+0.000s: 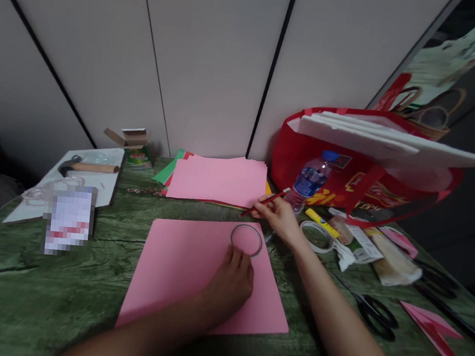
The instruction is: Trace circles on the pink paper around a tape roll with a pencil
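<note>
Green desk: left hand pinches ring near far-right corner of pink sheet; right hand, beyond, clamps pencil slanting ringward.

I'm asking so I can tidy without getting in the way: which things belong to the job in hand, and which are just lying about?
In use:
front pink paper, under the left hand
grey ring on it, at that hand
red pencil, in the right hand

Apparently just lying about:
hammer
water bottle
red bag
yellow tube
scissors beside the right forearm
</note>
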A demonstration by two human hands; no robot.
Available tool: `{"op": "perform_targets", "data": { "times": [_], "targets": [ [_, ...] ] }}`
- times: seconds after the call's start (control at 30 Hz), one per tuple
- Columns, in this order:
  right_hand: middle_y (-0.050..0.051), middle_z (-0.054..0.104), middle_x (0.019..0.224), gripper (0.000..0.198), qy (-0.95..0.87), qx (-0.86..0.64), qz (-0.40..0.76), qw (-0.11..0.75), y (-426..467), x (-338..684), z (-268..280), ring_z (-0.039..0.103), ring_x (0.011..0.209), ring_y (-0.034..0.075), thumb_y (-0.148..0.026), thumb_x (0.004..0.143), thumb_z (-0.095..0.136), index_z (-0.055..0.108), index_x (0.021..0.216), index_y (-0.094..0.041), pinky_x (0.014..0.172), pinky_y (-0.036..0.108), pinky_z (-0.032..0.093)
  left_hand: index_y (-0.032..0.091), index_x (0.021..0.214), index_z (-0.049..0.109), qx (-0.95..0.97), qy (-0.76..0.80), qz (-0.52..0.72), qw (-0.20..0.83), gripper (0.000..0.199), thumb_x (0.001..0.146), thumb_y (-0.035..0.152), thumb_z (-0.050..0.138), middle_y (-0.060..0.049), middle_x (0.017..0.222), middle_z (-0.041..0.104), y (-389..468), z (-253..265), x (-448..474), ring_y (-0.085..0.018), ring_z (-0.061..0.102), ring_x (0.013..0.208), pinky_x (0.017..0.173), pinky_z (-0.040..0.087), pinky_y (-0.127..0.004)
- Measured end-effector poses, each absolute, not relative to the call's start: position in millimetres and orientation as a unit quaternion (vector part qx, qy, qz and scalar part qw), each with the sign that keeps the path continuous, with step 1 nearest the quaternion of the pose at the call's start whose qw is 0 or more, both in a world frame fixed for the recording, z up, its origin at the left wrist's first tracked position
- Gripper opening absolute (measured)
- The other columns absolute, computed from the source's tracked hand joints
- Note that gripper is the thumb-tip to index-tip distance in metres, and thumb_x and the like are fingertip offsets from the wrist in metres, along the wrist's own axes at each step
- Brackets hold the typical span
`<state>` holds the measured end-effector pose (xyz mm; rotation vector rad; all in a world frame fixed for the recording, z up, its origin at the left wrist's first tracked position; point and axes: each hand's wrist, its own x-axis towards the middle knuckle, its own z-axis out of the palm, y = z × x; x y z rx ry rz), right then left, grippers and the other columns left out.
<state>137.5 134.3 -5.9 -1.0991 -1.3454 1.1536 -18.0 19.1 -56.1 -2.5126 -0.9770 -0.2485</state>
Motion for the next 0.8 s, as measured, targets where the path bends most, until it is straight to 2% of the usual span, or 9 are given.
{"op": "perform_targets", "data": {
  "times": [0.3,0.43,0.8],
  "targets": [
    [0.003,0.066,0.080,0.030,-0.626,-0.414,0.471,0.463,126,118,-13,0.065,0.066,0.018,-0.045,0.079,0.059,0.051,0.096,-0.021,0.062,0.035,0.057,0.004,0.099,0.061,-0.922,-0.331,-0.075,0.185,0.022,0.090,0.016,0.045,-0.016,0.094,0.060,22,-49,-21,-0.026,0.057,0.092,0.090,0.040,-0.049],
    [0.002,0.063,0.081,0.021,-0.663,-0.402,0.457,0.437,120,107,-16,0.064,0.070,0.017,-0.038,0.085,0.050,0.048,0.099,-0.023,0.062,0.032,0.056,0.004,0.095,0.061,-0.920,-0.336,-0.078,0.185,0.019,0.087,0.016,0.048,-0.015,0.091,0.061,22,-48,-20,-0.027,0.058,0.090,0.087,0.041,-0.048],
    [-0.001,0.058,0.074,0.017,-0.714,-0.395,0.435,0.381,107,89,-11,0.062,0.067,0.015,-0.024,0.089,0.042,0.047,0.105,-0.023,0.062,0.028,0.052,0.003,0.098,0.063,-0.918,-0.325,-0.075,0.213,0.024,0.084,0.017,0.049,-0.018,0.096,0.062,22,-47,-19,-0.031,0.058,0.095,0.087,0.040,-0.050]
  ]
}}
